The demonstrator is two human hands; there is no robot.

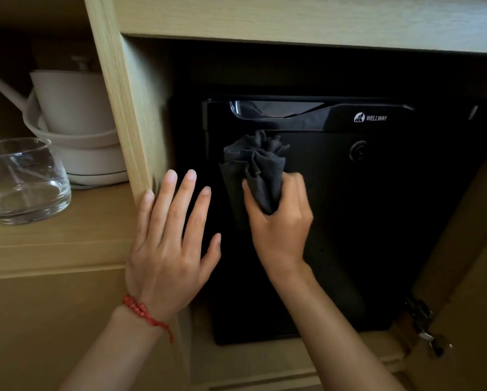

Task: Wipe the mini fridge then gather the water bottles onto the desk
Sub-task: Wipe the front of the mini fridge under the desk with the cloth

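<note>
Mini fridge (349, 221) door under right hand (279, 218) clutching a dark cloth (253, 165); left hand (169, 244) spread, empty, beside it.

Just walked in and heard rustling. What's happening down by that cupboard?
A person is wiping the closed door of the black mini fridge with a dark cloth bunched in the right hand. The left hand is open, near the wooden cabinet edge. No water bottles are in view.

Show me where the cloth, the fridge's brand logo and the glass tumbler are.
cloth (255, 165), head view, on the bunched folds above the right hand.
brand logo (370, 117), head view, on the white lettering.
glass tumbler (22, 179), head view, on its clear side wall.
</note>
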